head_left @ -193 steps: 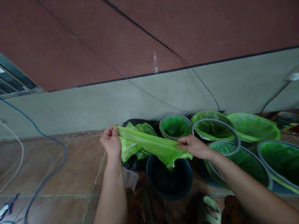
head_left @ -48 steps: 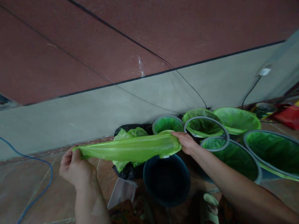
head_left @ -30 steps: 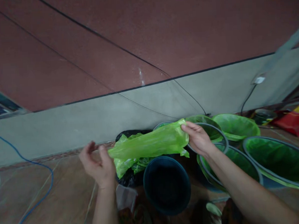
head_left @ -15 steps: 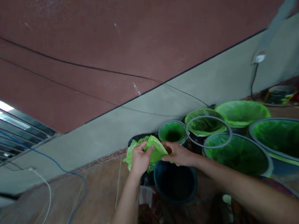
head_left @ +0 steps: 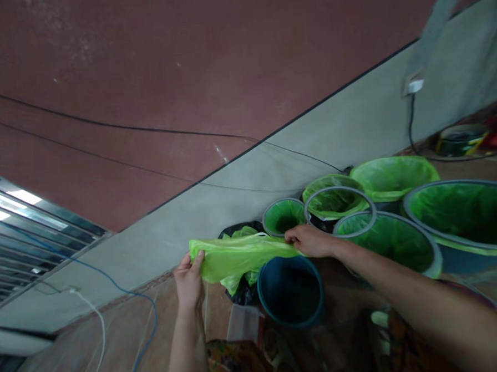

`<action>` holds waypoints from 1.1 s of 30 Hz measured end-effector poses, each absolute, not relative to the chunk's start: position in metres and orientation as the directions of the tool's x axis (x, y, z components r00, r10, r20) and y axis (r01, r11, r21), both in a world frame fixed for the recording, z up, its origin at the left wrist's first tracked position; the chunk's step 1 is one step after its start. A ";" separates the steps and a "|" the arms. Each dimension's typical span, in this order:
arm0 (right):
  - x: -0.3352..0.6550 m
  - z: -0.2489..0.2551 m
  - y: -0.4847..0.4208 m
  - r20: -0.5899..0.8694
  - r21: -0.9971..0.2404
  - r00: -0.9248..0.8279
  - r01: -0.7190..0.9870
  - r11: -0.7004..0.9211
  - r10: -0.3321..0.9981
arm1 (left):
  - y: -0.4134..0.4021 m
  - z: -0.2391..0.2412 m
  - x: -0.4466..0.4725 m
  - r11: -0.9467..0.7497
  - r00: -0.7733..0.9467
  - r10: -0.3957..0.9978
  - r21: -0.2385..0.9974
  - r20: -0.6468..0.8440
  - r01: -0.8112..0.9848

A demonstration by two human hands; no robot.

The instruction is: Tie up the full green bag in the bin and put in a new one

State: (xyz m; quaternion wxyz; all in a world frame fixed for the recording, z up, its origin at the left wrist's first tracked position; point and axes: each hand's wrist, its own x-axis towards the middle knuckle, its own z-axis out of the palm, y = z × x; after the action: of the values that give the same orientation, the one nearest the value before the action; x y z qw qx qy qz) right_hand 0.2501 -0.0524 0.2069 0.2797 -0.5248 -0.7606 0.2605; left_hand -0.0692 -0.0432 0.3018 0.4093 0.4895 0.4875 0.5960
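Hands apart again: thin green plastic bag (head_left: 235, 256), bunched half a second ago, now stretches between left hand (head_left: 189, 278) and right hand (head_left: 310, 241), each pinching one end, over the far rim of the dark blue round plastic bucket (head_left: 291, 295).

Bare tiled floor (head_left: 122, 326) open to the left, crossed only by a blue cable (head_left: 154, 318) and a white cable (head_left: 103, 332). Clear mouth on the unlined dark bucket (head_left: 291, 295), roofed along its far edge by the stretched green bag (head_left: 239, 256). Crowded to the right by lined buckets (head_left: 385, 248), rims touching or overlapping. Closed off far by the wall (head_left: 216, 210). Black bag heap (head_left: 242, 293) and clear tub (head_left: 243, 322) wedged just left of the dark bucket.
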 end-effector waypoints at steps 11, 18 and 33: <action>0.233 0.199 -0.060 0.032 -0.658 -0.256 0.723 0.213 0.966 | -0.065 0.322 -0.089 -0.243 -0.248 0.943 0.968 0.222 -0.059; 0.189 0.182 -0.062 -0.130 -0.654 -0.301 0.742 0.146 0.945 | -0.076 0.334 -0.092 -0.327 -0.294 0.907 0.944 0.300 -0.046; 0.276 0.216 -0.036 -0.234 -0.972 0.153 -0.042 -0.230 0.960 | -0.055 0.276 -0.164 0.007 -0.426 0.870 0.858 0.248 0.514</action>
State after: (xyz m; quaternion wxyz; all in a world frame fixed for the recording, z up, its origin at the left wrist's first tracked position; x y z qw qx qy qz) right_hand 0.2762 -0.0359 0.2157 0.4815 -0.5872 -0.3911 0.5200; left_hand -0.1642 -0.0547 0.2764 0.1808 0.5043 0.6862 0.4920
